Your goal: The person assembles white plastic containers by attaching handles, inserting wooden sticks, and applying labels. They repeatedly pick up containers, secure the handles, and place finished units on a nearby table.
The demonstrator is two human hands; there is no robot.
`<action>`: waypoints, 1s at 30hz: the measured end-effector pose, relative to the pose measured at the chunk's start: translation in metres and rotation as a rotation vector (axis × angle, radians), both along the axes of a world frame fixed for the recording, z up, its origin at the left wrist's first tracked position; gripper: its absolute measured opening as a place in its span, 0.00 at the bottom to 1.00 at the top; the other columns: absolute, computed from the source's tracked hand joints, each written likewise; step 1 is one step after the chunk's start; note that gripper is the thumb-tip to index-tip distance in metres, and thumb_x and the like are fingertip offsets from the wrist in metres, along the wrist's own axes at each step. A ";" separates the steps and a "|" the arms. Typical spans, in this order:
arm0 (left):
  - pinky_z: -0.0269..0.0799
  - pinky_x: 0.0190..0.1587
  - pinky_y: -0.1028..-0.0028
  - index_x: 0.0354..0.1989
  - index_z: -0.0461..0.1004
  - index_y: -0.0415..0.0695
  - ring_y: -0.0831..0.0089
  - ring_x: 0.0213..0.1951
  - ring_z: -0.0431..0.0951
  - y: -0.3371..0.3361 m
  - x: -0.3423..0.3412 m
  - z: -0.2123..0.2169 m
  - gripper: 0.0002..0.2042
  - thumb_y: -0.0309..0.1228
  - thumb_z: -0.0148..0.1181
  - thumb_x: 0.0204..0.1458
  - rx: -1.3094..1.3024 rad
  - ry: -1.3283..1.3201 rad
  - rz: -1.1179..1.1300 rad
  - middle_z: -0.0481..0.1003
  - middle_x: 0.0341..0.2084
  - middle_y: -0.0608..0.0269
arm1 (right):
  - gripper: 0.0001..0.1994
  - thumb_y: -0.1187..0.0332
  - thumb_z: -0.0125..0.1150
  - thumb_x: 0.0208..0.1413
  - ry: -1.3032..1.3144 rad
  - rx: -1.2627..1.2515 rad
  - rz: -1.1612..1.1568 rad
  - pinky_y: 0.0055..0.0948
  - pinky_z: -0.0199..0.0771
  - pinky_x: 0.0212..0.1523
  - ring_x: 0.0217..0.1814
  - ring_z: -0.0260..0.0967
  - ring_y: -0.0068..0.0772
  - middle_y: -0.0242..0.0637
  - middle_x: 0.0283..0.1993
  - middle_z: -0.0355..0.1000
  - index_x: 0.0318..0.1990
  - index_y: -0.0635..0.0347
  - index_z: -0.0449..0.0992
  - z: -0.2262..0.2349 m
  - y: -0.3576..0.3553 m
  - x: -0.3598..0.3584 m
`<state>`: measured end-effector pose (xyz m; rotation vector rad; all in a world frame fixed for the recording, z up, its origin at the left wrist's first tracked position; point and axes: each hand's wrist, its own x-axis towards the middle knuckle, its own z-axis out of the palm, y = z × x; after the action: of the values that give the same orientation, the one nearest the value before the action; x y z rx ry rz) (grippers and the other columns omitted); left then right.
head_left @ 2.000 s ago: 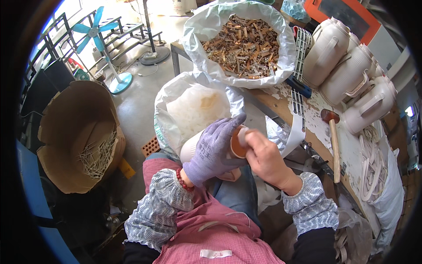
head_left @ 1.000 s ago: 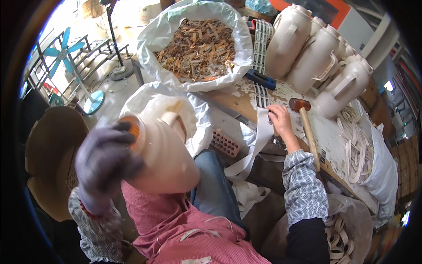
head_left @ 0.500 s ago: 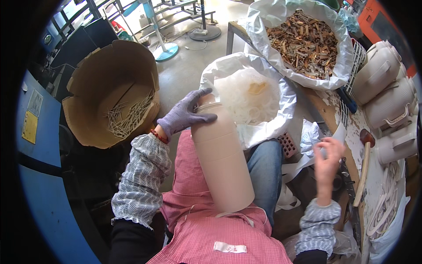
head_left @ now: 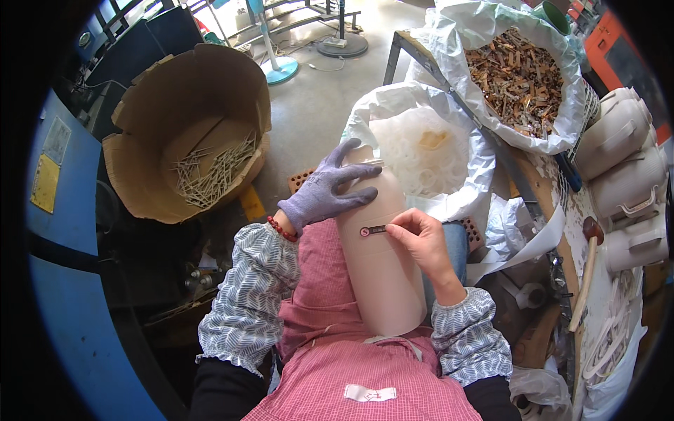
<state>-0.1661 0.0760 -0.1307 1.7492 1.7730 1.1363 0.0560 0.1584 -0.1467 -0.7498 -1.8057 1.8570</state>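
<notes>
- Left of the pale flask [head_left: 382,281], well apart: cardboard carton [head_left: 133,151] containing thin sticks [head_left: 219,175].
- At the flask's upper end: gloved left hand [head_left: 331,188], grasping the shoulder, fingers spread.
- The flask itself: slanted across the person's lap [head_left: 316,270]; no handle visible on it.
- On the flask's side: dark label [head_left: 377,229], apparently positioned; full adhesion cannot be confirmed.
- Over the flask's right side: bare right hand [head_left: 423,242], pinching the label's end; release appears outstanding.
- Further right of the flask: handled flasks [head_left: 621,186], grouped.
</notes>
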 end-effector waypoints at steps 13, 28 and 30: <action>0.54 0.66 0.53 0.62 0.65 0.56 0.37 0.66 0.49 0.005 0.002 0.011 0.47 0.54 0.77 0.27 -0.095 0.274 -0.085 0.47 0.65 0.34 | 0.12 0.67 0.70 0.47 -0.177 0.233 -0.020 0.22 0.71 0.32 0.29 0.71 0.22 0.32 0.28 0.75 0.34 0.65 0.76 -0.004 0.009 -0.003; 0.64 0.56 0.54 0.48 0.74 0.49 0.59 0.51 0.74 -0.014 0.022 0.060 0.28 0.58 0.59 0.46 -0.308 0.708 -0.041 0.74 0.49 0.56 | 0.36 0.56 0.67 0.50 -0.017 0.673 0.374 0.37 0.59 0.64 0.65 0.60 0.49 0.54 0.63 0.60 0.62 0.69 0.60 0.000 -0.001 0.000; 0.75 0.42 0.59 0.49 0.74 0.48 0.55 0.38 0.80 -0.021 0.006 0.069 0.32 0.64 0.53 0.48 -0.442 0.711 0.068 0.78 0.39 0.52 | 0.16 0.64 0.66 0.51 -0.072 0.297 0.523 0.32 0.74 0.49 0.47 0.75 0.38 0.45 0.45 0.77 0.45 0.62 0.79 0.032 0.037 0.005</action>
<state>-0.1599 0.0545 -0.0615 1.9318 2.2563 0.0776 0.0608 0.1958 -0.1151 -0.2493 -2.4283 1.8002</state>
